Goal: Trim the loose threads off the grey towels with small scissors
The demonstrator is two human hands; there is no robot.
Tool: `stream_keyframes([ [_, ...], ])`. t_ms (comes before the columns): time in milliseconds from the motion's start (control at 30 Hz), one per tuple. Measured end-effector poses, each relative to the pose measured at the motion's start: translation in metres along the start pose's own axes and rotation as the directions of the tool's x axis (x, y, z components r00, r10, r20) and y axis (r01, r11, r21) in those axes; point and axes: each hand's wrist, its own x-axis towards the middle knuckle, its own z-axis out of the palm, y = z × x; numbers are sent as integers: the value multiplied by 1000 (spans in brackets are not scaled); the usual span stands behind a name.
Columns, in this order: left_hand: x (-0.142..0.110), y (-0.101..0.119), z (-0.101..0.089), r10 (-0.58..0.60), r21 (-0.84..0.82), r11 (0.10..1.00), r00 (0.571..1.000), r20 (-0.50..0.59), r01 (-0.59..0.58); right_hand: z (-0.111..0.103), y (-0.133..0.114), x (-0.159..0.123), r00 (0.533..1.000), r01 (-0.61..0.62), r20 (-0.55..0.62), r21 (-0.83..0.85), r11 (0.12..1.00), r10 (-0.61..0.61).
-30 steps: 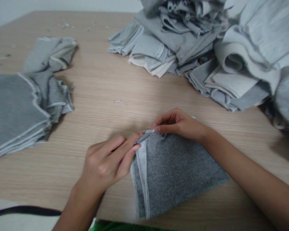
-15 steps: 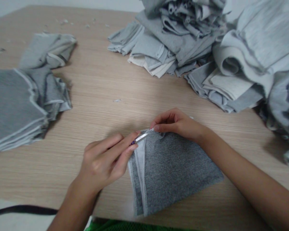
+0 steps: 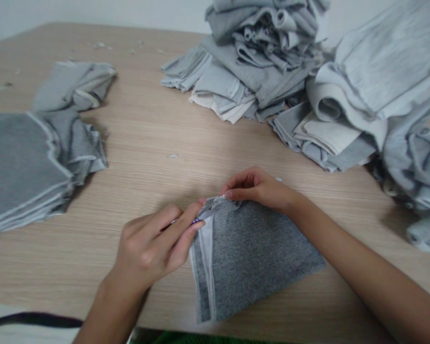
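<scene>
Together, a left hand [image 3: 155,243] gripping a small metal-bladed tool [image 3: 207,209] and a right hand [image 3: 258,188] work at the upper edge of a gray cloth piece [image 3: 258,258] on the near side of a wood-grain desk [image 3: 139,143]. Each grip is narrow, the right pinching the cloth piece. Folded gray panels [image 3: 17,157] lie at left, heaped cloth [image 3: 251,69] at upper right.
</scene>
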Motion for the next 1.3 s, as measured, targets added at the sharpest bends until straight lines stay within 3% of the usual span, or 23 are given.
stream_keyframes([
  [233,1,1,0,12,91,996,1000,0,-12,0,1,0,1000,8,1,23,1000,-8],
  [1300,6,4,-2,45,143,989,999,2,-45,1,0,1,1000,-24,2,85,996,24],
])
